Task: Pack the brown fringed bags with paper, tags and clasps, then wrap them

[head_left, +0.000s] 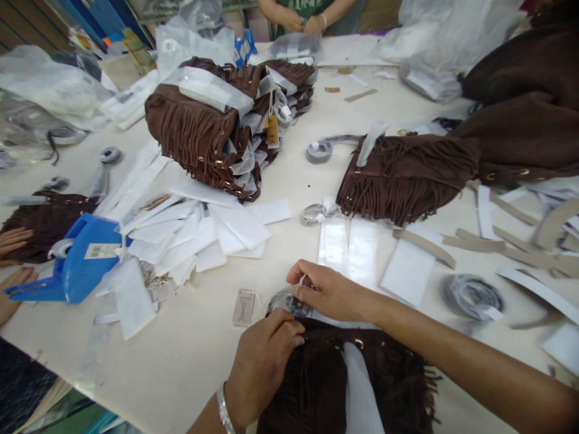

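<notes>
A dark brown fringed bag (316, 380) lies at the table's near edge, a strip of white wrapping (359, 386) across it. My left hand (265, 361), with a bracelet at the wrist, is closed on the bag's upper left edge. Just above, my right hand (337, 292) pinches at a plastic-wrapped coiled strap (283, 299) beside that edge. Its fingertips partly cover the coil, so their exact hold is hard to see. A small printed hang tag (244, 308) with a string lies left of the coil.
Fringed bags (194, 126) are stacked at the back left; another bag (407, 175) lies right. White paper pieces (194, 235), a blue tape dispenser (90, 259), grey strips (474, 241) and a wrapped coil (473, 295) are scattered around. Co-workers' hands (312, 23) show at the back and left.
</notes>
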Demonstrator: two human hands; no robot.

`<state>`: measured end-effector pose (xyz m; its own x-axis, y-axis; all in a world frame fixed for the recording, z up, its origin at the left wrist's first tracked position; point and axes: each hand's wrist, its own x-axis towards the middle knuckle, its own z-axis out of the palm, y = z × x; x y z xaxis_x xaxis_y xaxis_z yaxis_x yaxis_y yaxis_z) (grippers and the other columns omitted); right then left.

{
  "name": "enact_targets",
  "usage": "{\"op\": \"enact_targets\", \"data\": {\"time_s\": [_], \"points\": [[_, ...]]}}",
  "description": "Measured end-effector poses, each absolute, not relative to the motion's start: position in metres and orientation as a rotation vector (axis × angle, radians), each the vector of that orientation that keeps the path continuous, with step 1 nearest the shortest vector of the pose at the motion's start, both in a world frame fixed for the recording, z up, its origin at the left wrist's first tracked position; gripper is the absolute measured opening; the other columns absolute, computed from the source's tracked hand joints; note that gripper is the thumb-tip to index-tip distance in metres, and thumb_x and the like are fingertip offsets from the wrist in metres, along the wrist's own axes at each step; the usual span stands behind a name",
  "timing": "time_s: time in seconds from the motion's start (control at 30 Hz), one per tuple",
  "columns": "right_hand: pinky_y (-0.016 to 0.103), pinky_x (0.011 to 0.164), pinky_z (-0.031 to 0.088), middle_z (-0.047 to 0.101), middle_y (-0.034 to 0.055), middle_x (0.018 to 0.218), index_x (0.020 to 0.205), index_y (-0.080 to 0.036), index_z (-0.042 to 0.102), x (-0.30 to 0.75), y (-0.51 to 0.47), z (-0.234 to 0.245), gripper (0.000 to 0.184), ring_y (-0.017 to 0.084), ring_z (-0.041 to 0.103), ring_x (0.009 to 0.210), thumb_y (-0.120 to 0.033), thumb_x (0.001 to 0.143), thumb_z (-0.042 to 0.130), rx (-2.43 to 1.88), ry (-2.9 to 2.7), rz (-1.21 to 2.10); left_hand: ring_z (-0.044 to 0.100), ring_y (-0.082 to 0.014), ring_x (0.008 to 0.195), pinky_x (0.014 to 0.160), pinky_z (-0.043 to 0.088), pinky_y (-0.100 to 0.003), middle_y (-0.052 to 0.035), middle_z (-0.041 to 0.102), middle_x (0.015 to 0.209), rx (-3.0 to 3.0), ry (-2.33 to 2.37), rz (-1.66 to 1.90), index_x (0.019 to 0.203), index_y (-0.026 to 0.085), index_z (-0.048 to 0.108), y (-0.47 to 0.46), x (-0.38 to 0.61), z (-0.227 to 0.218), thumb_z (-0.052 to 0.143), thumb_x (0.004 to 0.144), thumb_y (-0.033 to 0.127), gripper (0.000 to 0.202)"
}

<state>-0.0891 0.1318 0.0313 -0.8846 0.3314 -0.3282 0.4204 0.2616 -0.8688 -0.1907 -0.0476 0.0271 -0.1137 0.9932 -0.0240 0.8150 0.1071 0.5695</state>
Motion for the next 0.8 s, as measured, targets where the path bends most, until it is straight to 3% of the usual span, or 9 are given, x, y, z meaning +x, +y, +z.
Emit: {"op": "enact_targets", "data": {"time_s": [0.3,0.43,0.6,0.8], "points": [[0.021,0.061,0.041,0.059,-0.003,0.077,0.098,-0.018,0.059,-0.064,0.127,0.013,0.03,0.012,0.053,0.07,-0.019,0.07,0.069,0.676,1.735,-2.016,0.06,-0.0163,0.085,0.074,0.047,-0.027,-0.0044,0.062,0.09,1.607,1.9,0.925,0.095,0.021,0.061,-0.051,-0.188,0.033,0.048,0.093,0.017,0.014],[0.019,0.057,0.04,0.06,-0.0047,0.077,0.094,-0.018,0.063,-0.063,0.133,0.011,0.029,0.011,0.054,0.069,-0.016,0.065,0.07,0.609,1.871,-1.887,0.06,-0.0158,0.085,0.074,0.046,-0.026,-0.0036,0.062,0.091,1.635,1.886,0.874,0.095,0.022,0.059,-0.048,-0.19,0.038,0.048,0.093,0.018,0.012],[0.018,0.062,0.043,0.062,-0.0076,0.068,0.087,-0.015,0.07,-0.075,0.145,0.011,0.014,0.008,0.056,0.066,-0.011,0.076,0.062,0.309,1.769,-1.743,0.06,-0.0157,0.089,0.078,0.044,-0.025,-0.0025,0.063,0.096,1.79,1.983,0.761,0.099,0.023,0.058,-0.046,-0.191,0.024,0.047,0.094,0.024,0.012],[0.019,0.074,0.045,0.067,-0.006,0.065,0.074,-0.014,0.072,-0.096,0.155,0.002,0.024,0.012,0.061,0.076,0.005,0.073,0.058,-0.136,1.871,-1.538,0.057,-0.0257,0.096,0.085,0.04,-0.039,-0.0096,0.063,0.107,2.051,2.275,0.551,0.103,0.021,0.058,-0.048,-0.18,-0.009,0.046,0.093,0.028,0.018]]}}
